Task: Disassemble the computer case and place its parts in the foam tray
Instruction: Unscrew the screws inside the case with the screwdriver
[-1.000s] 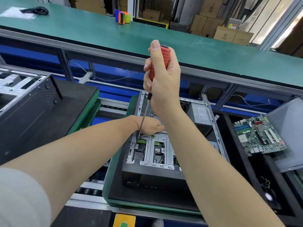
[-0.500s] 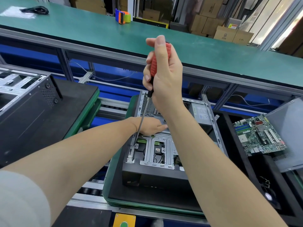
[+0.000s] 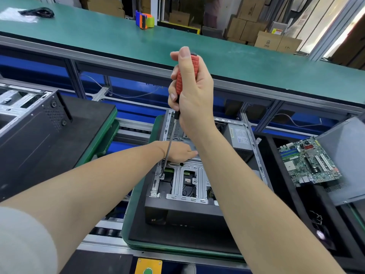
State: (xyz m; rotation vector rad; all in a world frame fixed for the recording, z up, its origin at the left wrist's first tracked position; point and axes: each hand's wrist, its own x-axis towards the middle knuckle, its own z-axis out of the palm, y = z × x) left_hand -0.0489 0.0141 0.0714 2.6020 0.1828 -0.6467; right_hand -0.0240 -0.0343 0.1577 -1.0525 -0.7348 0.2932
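Grips a screwdriver by its red ribbed handle with the right hand, fingers clenched round it and thumb laid up along the top. Holds it nearly upright, leaning a little, above the computer case, with the shaft's tip down at the left edge of the silver drive cage. Rests the left hand on the metal inside the case, just behind that cage, fingers stretched out flat and grasping nothing, their tips partly hidden behind the right forearm. Works with the case lying open side up in the middle of a black-padded, green-rimmed pallet, with a power supply in the case's far right corner. Has a black foam tray just right of the pallet, with a green motherboard lying in its far part and a grey side panel leaning over its right side. Has a second black case to the left. Faces a green table across the line, with a tape dispenser at its far edge and a black cable at its far left corner.
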